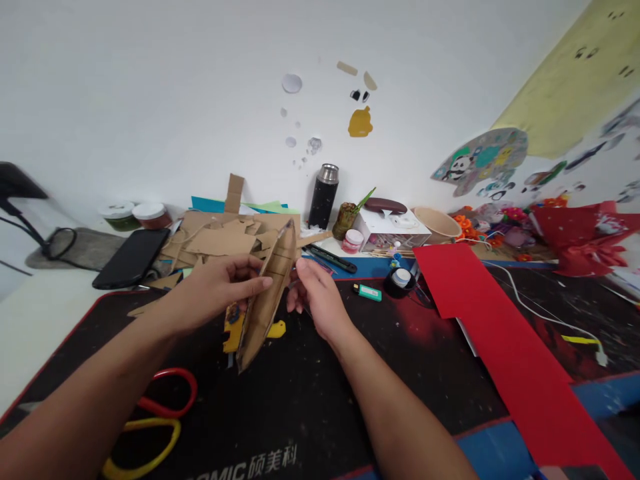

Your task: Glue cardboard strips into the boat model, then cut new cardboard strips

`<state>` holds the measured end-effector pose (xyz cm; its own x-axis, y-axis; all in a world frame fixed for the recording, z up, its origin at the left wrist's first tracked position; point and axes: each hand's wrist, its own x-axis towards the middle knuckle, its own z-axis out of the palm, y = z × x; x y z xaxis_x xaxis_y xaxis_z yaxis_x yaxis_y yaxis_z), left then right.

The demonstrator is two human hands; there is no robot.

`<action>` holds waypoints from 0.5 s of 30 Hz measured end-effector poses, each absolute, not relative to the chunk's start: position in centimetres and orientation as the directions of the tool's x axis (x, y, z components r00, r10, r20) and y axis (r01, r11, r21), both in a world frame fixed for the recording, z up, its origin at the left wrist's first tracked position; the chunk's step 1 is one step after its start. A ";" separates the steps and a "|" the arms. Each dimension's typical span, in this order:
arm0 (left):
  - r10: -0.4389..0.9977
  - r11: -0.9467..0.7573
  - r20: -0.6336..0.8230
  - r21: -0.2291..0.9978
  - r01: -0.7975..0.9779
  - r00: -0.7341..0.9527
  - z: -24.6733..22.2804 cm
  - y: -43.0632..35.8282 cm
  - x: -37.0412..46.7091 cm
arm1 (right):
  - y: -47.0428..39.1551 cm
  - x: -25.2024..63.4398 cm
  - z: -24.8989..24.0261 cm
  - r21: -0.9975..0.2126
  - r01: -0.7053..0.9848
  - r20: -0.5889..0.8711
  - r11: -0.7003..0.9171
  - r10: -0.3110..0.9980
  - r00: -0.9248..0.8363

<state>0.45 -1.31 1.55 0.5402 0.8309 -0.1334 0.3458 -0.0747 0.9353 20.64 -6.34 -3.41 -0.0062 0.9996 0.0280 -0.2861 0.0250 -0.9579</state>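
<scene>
A narrow boat-shaped cardboard piece (265, 303) with pointed ends is held up at a tilt above the black mat (310, 413). Its left side is gripped by my left hand (227, 287), the thumb lying over the edge and the other fingers behind. On the right, my right hand (317, 293) is close against the piece, its thumb and index finger together near the upper edge; whatever is between them is too small to tell. A yellow tool (233, 337) lies on the mat, partly hidden behind the cardboard.
Scissors with red and yellow handles (173, 393) lie at the lower left. Cardboard scraps (220, 237), a black bottle (324, 197) and a phone (131, 259) stand or lie behind. Red card (495, 333) covers the right; a green lighter (369, 292) lies nearer.
</scene>
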 end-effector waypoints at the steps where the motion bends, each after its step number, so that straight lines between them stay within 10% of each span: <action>1: 0.860 -0.080 -0.102 0.940 0.331 0.499 1.4 -1.2 0.5 | -6.4 20.6 -3.4 -0.958 -0.287 0.031 0.026 0.999 -0.016; 15: 0.933 -0.103 -0.037 0.926 0.364 0.358 0.8 -1.5 0.9 | -6.6 20.0 -3.7 -0.990 -0.122 0.079 0.074 0.996 -0.040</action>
<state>0.89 -1.47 0.84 0.3582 0.9329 -0.0370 0.3638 -0.1030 0.9257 19.95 -6.59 -3.74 -0.0401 0.9960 0.0794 -0.1225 0.0739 -0.9897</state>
